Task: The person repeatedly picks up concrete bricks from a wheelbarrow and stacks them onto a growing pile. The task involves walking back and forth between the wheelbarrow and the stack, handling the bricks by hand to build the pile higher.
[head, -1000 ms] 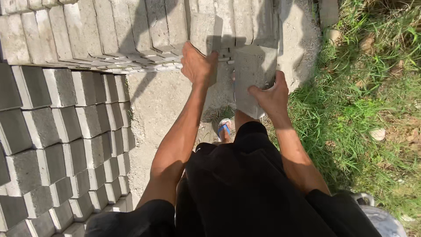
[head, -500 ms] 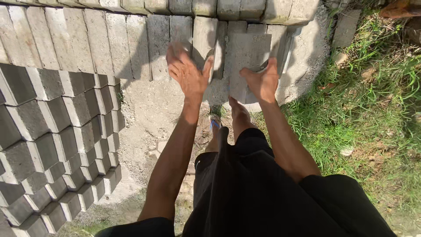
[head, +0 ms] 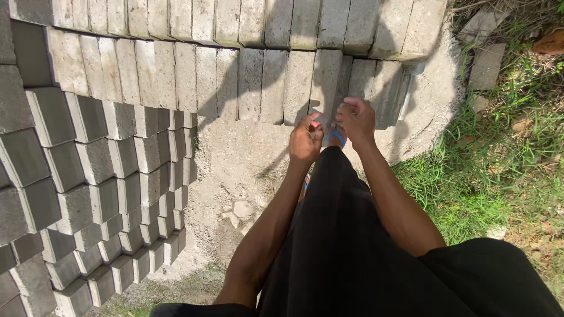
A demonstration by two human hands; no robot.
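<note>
Both hands hang empty, fingers curled: left hand [head: 305, 140] and right hand [head: 356, 119] just short of the upright grey blocks [head: 329, 82] standing in a row ahead. Sandalled toes [head: 336, 138] near that row could get crushed if a block tips. Open grass [head: 487, 170] lies rightward; stacked pavers [head: 88, 176] hem the left.

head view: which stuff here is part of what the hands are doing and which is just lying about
In hand:
- left hand and right hand, empty, held close together in front of the brick row
- upright grey brick row nearest the hands
- concrete slab under the bricks

Lying about:
- stepped brick stack at left
- loose flat block on the grass
- grass
- dry leaf
</note>
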